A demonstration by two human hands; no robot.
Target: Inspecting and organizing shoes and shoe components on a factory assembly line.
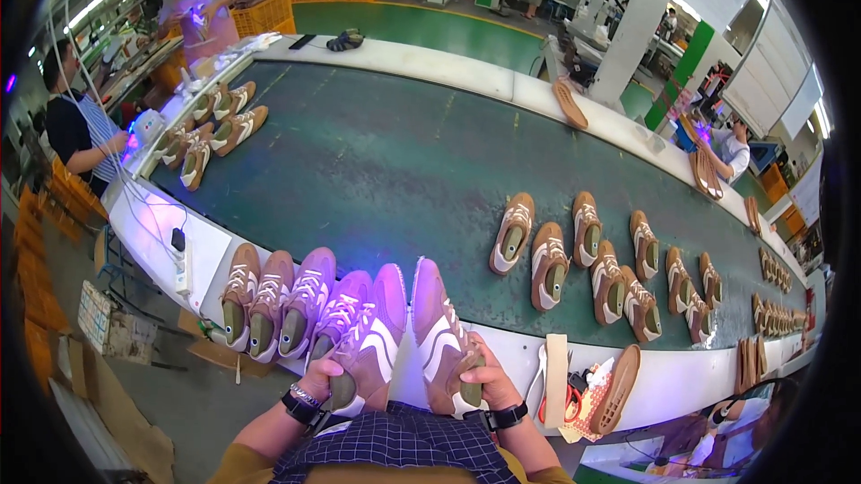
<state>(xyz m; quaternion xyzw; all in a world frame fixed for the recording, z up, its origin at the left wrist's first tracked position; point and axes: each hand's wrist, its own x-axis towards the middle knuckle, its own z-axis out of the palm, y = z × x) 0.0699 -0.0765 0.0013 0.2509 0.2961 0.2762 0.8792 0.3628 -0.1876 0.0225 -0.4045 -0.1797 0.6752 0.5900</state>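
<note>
Holding: left hand (321, 383) was closed on the heel of the left shoe (369, 340); right hand (484, 380) was closed on the heel of the right shoe (441, 336), thumb at the collar.
Shoe position: both shoes sat at 6 o'clock on the white rim (395, 376) of the belt (386, 161), toes pointing to 12, nearly touching each other.
Neighbours: a row of four shoes (278, 300) lay at 9 o'clock of the left shoe, the nearest one touching it.
Belt load: more shoes (596, 264) lay scattered at 2 o'clock, well apart from the hands.
Bench clutter: scissors (560, 394) and an outsole (617, 387) lay at 3 o'clock of the right hand, near the rim.
Lighting: violet light washed the pair and the rim at 9 o'clock.
Others: two people stood at 10–11 o'clock, another sat at 2 o'clock.
Grip note: judged best to keep fingers on the heels and the lasts, off the uppers, and hold both soles flat on the rim so the pair stays aligned.
Risk: judged a nudge left would disturb the row.
</note>
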